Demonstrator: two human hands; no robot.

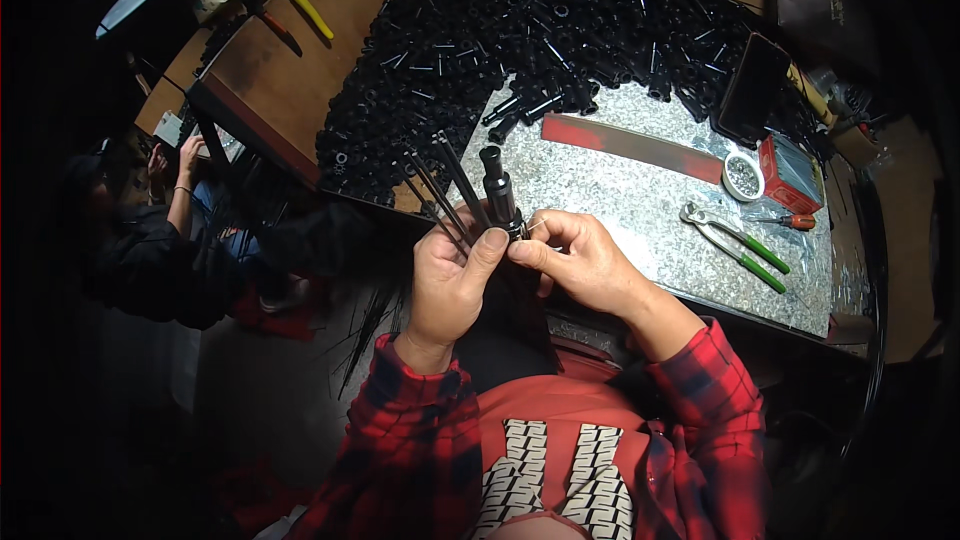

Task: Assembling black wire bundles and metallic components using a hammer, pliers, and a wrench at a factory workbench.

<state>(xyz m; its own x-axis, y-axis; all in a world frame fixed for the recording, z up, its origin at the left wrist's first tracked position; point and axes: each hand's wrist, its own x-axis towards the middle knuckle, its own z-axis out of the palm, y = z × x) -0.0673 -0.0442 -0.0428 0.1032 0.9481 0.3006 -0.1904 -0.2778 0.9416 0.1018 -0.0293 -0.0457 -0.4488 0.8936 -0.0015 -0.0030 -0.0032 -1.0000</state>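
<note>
My left hand (450, 275) is closed around a black tubular part (496, 185) and several thin black rods (437, 190), which fan up and to the left. The tube stands nearly upright, with a narrower neck and a ringed lower end between my hands. At that lower end my right hand (588, 258) pinches with thumb and forefinger. A thin pale wire (540, 223) shows at its fingertips; where the wire ends is hidden. Both hands are held in front of the table's near edge.
A large heap of black tubular parts (450, 50) covers the far side of the speckled tabletop (620, 210). On the right lie a red-brown flat bar (632, 148), a white bowl of small metal pieces (742, 177), a red box (790, 175), green-handled pincers (735, 245) and a screwdriver (797, 222). Another person (160, 240) sits at left.
</note>
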